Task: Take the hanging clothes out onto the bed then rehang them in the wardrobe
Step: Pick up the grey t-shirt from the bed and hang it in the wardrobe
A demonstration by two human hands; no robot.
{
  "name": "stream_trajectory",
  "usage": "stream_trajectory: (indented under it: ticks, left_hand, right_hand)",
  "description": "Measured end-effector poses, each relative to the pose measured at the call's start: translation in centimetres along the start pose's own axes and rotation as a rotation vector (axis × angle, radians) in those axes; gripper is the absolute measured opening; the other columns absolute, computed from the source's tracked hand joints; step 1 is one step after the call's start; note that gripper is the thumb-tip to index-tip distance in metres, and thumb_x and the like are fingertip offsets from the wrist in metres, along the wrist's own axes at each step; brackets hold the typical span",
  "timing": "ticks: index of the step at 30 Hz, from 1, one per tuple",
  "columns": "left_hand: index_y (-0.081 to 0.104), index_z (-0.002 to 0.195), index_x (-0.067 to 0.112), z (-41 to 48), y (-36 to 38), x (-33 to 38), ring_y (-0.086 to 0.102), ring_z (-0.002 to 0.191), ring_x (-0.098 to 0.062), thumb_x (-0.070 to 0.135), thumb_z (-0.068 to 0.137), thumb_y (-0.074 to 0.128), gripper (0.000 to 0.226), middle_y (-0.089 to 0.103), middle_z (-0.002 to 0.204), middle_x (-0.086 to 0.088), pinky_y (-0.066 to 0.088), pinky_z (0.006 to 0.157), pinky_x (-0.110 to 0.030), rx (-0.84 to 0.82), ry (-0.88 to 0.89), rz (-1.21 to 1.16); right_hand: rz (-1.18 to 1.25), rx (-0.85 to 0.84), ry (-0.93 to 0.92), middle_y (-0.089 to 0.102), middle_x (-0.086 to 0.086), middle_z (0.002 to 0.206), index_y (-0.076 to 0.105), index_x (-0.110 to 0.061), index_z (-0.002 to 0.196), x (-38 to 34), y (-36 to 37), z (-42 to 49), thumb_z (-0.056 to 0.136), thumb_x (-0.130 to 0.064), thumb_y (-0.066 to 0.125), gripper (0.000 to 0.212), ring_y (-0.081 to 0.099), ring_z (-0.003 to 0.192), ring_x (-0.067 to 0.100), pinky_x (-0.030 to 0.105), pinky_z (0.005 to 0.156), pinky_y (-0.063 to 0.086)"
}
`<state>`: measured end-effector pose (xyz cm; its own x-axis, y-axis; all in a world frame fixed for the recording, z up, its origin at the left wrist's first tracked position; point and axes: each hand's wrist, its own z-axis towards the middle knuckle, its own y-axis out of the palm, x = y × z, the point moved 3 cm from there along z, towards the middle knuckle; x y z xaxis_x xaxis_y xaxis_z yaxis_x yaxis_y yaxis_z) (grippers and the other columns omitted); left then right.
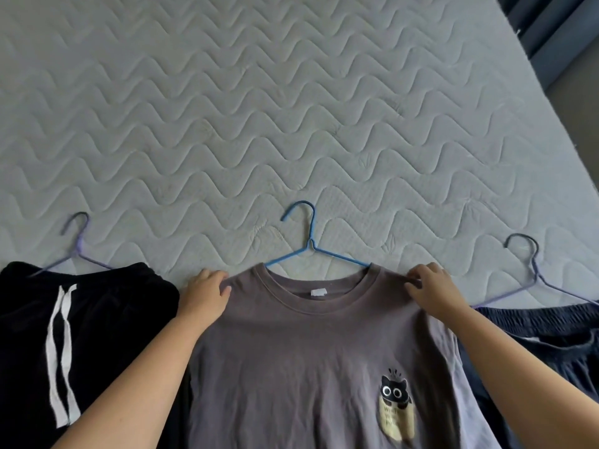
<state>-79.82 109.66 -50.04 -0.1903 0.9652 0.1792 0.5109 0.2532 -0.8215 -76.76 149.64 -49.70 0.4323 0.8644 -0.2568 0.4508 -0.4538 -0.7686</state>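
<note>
both hands grip the grey-purple t-shirt (308,351) at its shoulders. the left hand (209,291) has its fingers curled over the shoulder edge on its side, with the thumb lying on top of the cloth, so the fabric is pinched between them. the right hand (428,286) is bunched on the other shoulder, its fingertips drawn together and nipping a small fold of cloth by the seam. neither hand is spread; each is closed on fabric.

the round neckline runs between the two grips. just beyond the fingertips the blue hanger (311,244) rises out of it, its arms going under the collar and its hook lying flat on the quilted mattress (291,108). the shirt lies face up on the bed, its body running back from the grips toward the person, between the forearms.

just inside the collar, midway between the hands, is a small white neck tag (318,293); nothing on it can be read. nearer the person than the right wrist, on the chest, is a cat print (395,403): a black cat with round eyes peers over a cream panel, whose few lines of lettering are too blurred to read.

outside the left hand, just beside it, lie black shorts (107,319) with a white drawstring (60,345) on a purple hanger (79,249). outside the right hand lie navy shorts (544,332) with an elastic waistband on a second hanger (534,267).
</note>
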Motion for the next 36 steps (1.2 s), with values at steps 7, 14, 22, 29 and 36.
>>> stream_trajectory:
  ticks: [7, 14, 22, 29, 36]
  left_hand:
    - [0.058, 0.102, 0.013, 0.4, 0.5, 0.3, 0.054, 0.105, -0.030, 0.028, 0.089, 0.052, 0.021, 0.063, 0.110, -0.008, 0.041, 0.083, -0.036, 0.114, -0.094, 0.067]
    - [0.059, 0.080, 0.010, -6.7, -1.5, 0.6, 0.058, 0.080, -0.030, 0.018, 0.085, 0.059, 0.009, 0.063, 0.087, -0.010, 0.040, 0.067, -0.032, 0.223, -0.159, -0.357]
    - [0.055, 0.062, 0.022, -19.6, -3.0, 0.6, 0.058, 0.071, -0.019, 0.014, 0.080, 0.065, 0.022, 0.062, 0.068, 0.001, 0.039, 0.061, -0.029, 0.115, -0.185, -0.478]
    - [0.055, 0.063, 0.024, -30.2, -2.0, 0.9, 0.061, 0.077, -0.021, 0.016, 0.079, 0.065, 0.021, 0.067, 0.074, 0.000, 0.042, 0.068, -0.030, 0.036, -0.276, -0.475]
    - [0.054, 0.061, 0.028, -40.9, -0.7, 0.2, 0.063, 0.081, -0.018, 0.020, 0.080, 0.064, 0.023, 0.066, 0.075, 0.004, 0.047, 0.073, -0.029, -0.024, -0.307, -0.471]
  right_hand:
    - [-0.068, 0.035, 0.019, 0.047, 0.015, 0.123, 0.058, -0.007, 0.109, 0.4, 0.6, 0.5, 0.091, -0.025, 0.049, 0.026, 0.038, 0.119, 0.033, 0.038, 0.095, 0.038]
    - [0.169, 0.369, -0.046, 0.057, 0.021, 0.093, 0.059, 0.002, 0.091, 0.5, 0.0, -6.3, 0.084, -0.005, 0.058, 0.010, 0.051, 0.092, 0.038, 0.043, 0.080, 0.040]
    - [0.251, 0.337, 0.070, 0.064, 0.014, 0.091, 0.062, -0.003, 0.086, 3.9, 0.4, -17.2, 0.078, -0.003, 0.060, 0.009, 0.056, 0.090, 0.036, 0.037, 0.072, 0.039]
    - [0.242, 0.172, 0.121, 0.056, 0.002, 0.082, 0.050, -0.019, 0.075, 7.3, 0.5, -26.9, 0.078, -0.009, 0.058, 0.014, 0.057, 0.091, 0.030, 0.032, 0.068, 0.035]
    - [0.300, 0.067, 0.162, 0.055, 0.001, 0.077, 0.045, -0.026, 0.067, 11.1, 2.5, -36.6, 0.077, -0.010, 0.059, 0.024, 0.060, 0.087, 0.031, 0.033, 0.066, 0.038]
